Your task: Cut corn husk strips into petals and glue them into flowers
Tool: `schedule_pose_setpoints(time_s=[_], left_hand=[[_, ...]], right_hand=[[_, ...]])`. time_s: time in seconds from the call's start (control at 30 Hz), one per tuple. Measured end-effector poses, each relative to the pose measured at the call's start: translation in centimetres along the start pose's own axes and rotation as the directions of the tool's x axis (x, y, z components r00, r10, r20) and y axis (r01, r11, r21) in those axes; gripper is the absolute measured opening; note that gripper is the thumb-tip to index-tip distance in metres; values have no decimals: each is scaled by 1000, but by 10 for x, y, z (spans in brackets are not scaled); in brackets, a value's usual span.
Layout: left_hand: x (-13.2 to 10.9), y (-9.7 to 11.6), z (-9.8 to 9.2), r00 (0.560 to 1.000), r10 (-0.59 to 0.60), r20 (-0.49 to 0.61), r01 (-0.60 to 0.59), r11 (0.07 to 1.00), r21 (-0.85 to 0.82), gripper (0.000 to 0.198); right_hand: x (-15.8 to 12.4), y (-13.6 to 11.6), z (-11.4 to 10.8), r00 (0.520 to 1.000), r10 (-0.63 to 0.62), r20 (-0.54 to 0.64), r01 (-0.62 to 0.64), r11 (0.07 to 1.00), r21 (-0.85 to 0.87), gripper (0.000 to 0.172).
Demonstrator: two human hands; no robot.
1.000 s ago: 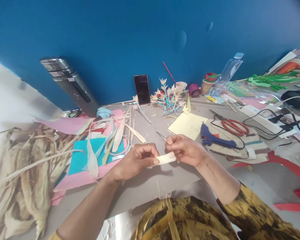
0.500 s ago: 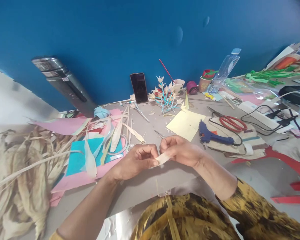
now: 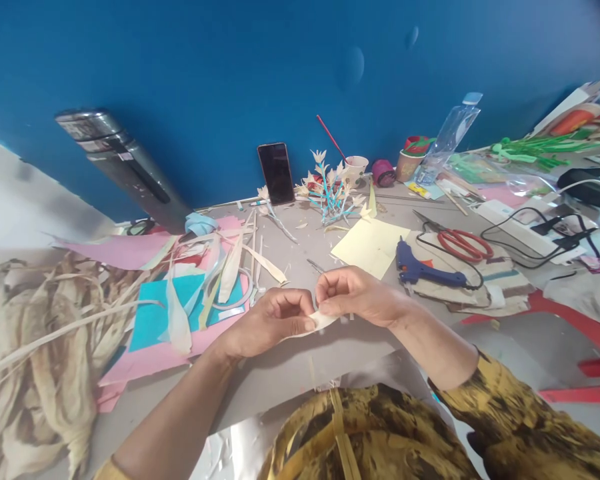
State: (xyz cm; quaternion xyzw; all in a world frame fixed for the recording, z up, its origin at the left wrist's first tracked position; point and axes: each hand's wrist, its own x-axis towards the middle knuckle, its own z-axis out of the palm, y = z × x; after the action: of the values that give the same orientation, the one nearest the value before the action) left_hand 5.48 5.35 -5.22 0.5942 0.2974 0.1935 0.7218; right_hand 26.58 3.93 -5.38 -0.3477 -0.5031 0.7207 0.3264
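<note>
Between my two hands, low over the front of the table, is a small pale strip of dried corn husk (image 3: 324, 321). My left hand (image 3: 275, 317) pinches its left end between thumb and fingertips. On the right side, the thumb and curled fingers of my right hand (image 3: 355, 297) close on its upper edge. Part of the strip is hidden behind the fingers. Just beyond my hands lies a thin pointed metal tool (image 3: 315, 266), partly covered. A pale yellow paper sheet (image 3: 365, 247) rests farther back, and a blue glue gun (image 3: 427, 269) lies right of it.
Dried husks (image 3: 45, 360) heap at the left, beside blue paper (image 3: 147, 313) and pink sheets. Husk flowers on blue stems (image 3: 330, 193), a phone (image 3: 276, 175) and a paper cup (image 3: 356, 172) stand along the wall. Red-handled scissors (image 3: 465, 245) and a power strip (image 3: 525, 230) lie right.
My right fingers have shifted slightly left and up along the husk strip, closer to my left hand. The strip is tilted a little differently; both hands keep hold.
</note>
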Motion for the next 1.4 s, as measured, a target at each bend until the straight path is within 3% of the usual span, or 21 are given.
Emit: schedule_pose_setpoints(time_s=[0.1, 0.2, 0.27, 0.33, 0.43, 0.53, 0.67, 0.77, 0.83, 0.93, 1.0, 1.07, 1.2, 1.4], left_hand=[[-2, 2, -2, 999, 20, 33, -21, 1000, 21, 25], [-2, 2, -4, 1000, 3, 30, -4, 999, 38, 28], [-1, 1, -4, 1000, -20, 13, 20, 999, 30, 30], [0, 0, -2, 999, -40, 1, 40, 999, 23, 31], [2, -2, -1, 998, -54, -23, 54, 999, 1, 32], [2, -1, 0, 998, -59, -33, 58, 998, -20, 32], [1, 0, -1, 999, -46, -17, 47, 999, 10, 32], [0, -1, -2, 998, -31, -52, 31, 999, 11, 34], [1, -3, -2, 993, -5, -120, 4, 1000, -4, 34], [4, -5, 0, 969, 31, -245, -40, 999, -32, 33], [6, -6, 2, 950, 40, -309, -58, 997, -51, 32], [7, -7, 3, 935, 52, -350, -77, 995, -57, 31], [7, -10, 3, 932, 88, -353, -109, 993, -42, 27], [7, -13, 1, 941, 82, -327, -97, 995, -32, 26]], right_hand=[[1, 3, -11, 999, -27, 37, 17, 970, 242, 22], [-2, 3, -24, 994, -99, -53, 111, 928, 355, 26], [-4, 3, -27, 988, -128, -91, 149, 947, 284, 38], [-6, 2, -22, 991, -126, -50, 133, 980, 149, 50], [-6, 0, -6, 997, -79, -2, 79, 996, -40, 37], [-3, 0, 1, 999, -27, -25, 25, 996, -83, 21], [-2, 2, -14, 998, -10, -54, 18, 988, 156, 19], [-4, 5, -27, 978, -80, -194, 144, 928, 343, 24], [-5, 10, -27, 955, -100, -278, 202, 909, 366, 34], [-6, 20, -12, 949, -119, -291, 200, 943, 267, 46], [-4, 27, 2, 960, -150, -235, 184, 974, 128, 42], [-1, 30, 14, 945, -182, -272, 194, 981, 21, 35], [4, 26, 23, 904, -236, -357, 206, 971, -121, 26], [4, 18, 21, 892, -261, -369, 197, 959, -203, 31]])
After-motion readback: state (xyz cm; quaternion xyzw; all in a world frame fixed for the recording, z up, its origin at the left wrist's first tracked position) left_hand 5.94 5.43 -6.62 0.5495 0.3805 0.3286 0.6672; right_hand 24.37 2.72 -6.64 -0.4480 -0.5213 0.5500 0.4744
